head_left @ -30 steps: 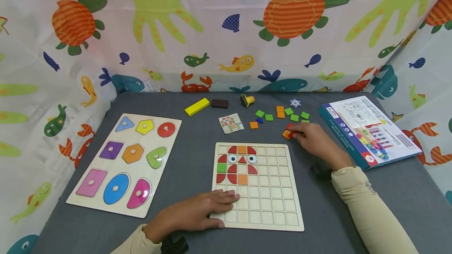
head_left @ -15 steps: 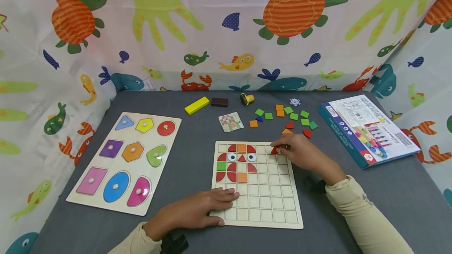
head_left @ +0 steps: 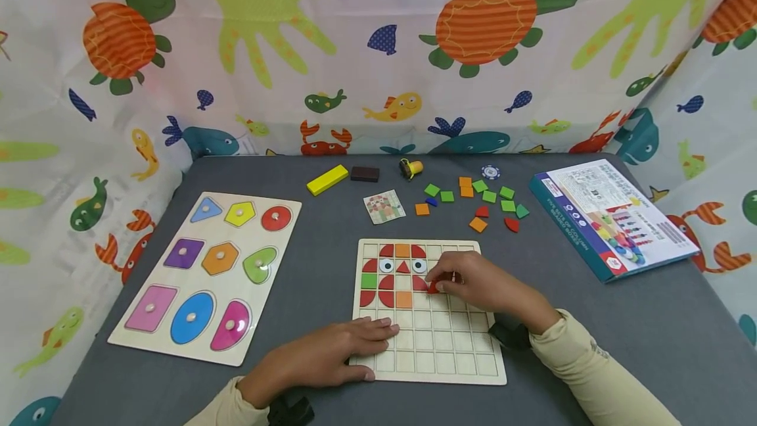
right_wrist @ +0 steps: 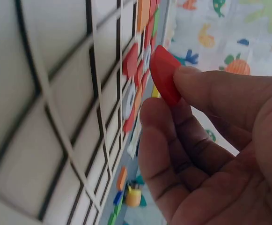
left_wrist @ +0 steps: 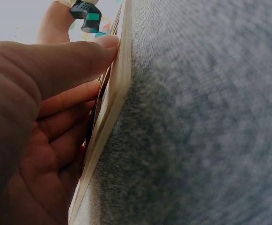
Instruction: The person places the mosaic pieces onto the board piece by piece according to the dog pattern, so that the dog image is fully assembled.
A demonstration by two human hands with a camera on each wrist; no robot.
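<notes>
A red quarter-round tile (right_wrist: 165, 75) is pinched between the thumb and fingers of my right hand (head_left: 481, 281). That hand hovers over the wooden grid board (head_left: 437, 347), just right of the red, orange and green tiles and two eye tiles set in its upper left cells. My left hand (head_left: 337, 352) rests with straight fingers on the board's lower left corner. In the left wrist view, the thumb (left_wrist: 79, 58) lies along the board's edge (left_wrist: 112, 103).
Loose green, orange, red and blue tiles (head_left: 506, 206) lie behind the board, near a picture card (head_left: 384, 207). A knobbed shape puzzle (head_left: 195, 268) lies left, a flat box (head_left: 615, 215) right. Yellow and brown blocks (head_left: 365, 174) and a small yellow-black object (head_left: 411, 168) sit farther back.
My right hand has picked up a red tile from the loose pile and carried it left and nearer, over the grid board. The left hand has stayed on the board.
</notes>
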